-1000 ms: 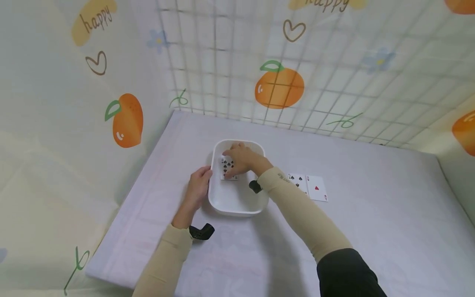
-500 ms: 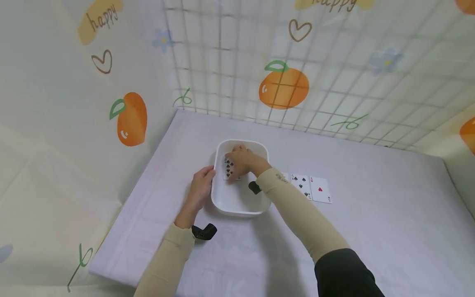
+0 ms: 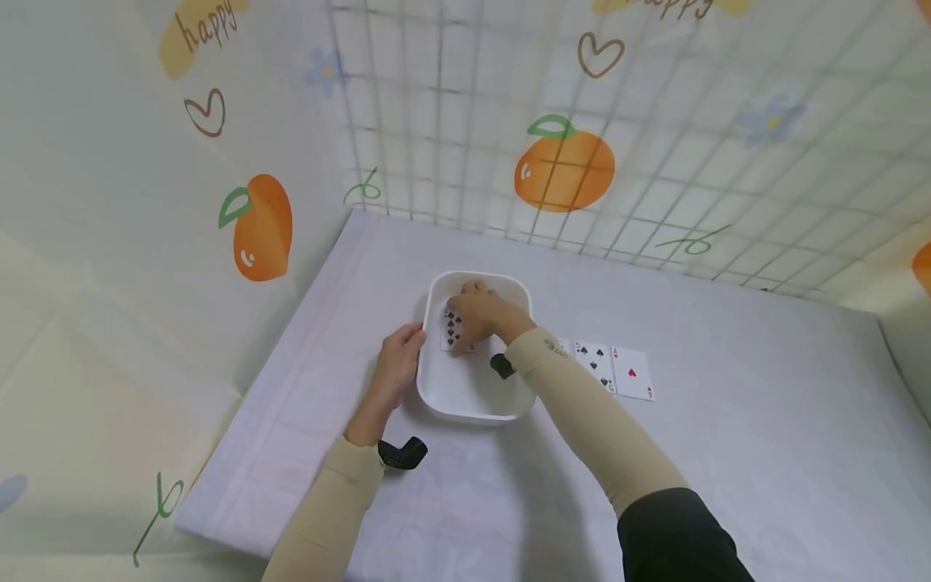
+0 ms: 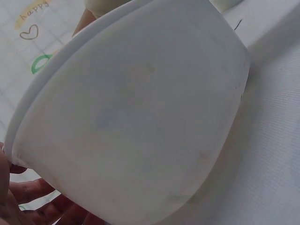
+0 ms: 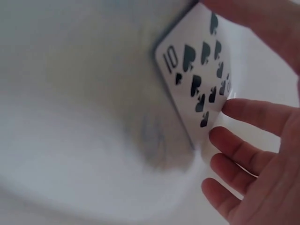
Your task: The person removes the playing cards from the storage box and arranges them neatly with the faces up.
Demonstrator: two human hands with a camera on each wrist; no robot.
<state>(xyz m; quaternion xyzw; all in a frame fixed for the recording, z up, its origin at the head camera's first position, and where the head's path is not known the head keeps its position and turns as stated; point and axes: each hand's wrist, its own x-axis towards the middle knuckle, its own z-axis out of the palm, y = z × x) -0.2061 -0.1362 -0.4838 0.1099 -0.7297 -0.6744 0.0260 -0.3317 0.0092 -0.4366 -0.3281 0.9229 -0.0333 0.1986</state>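
A white plastic basin (image 3: 476,418) stands on the table, and inside it a ten of spades playing card (image 3: 452,326) lies face up. My left hand (image 3: 398,356) grips the basin's left rim, thumb on top and fingers outside; the left wrist view shows the basin's outer wall (image 4: 140,108) up close. My right hand (image 3: 483,315) reaches into the basin, thumb at one end of the card and index finger at the other. In the right wrist view, these fingertips meet the edges of the card (image 5: 199,70), while the other fingers (image 5: 234,173) extend beside it.
Right of the basin lie a five of spades (image 3: 595,365) and an ace of hearts (image 3: 633,373), side by side. Another card (image 3: 563,343) is mostly hidden by my right sleeve. Patterned cloth walls (image 3: 480,121) border the table's back and left.
The view has shifted slightly, so the scene sits a little further right. My right thumb and index finger have closed in on the card's ends. My left hand keeps its grip.
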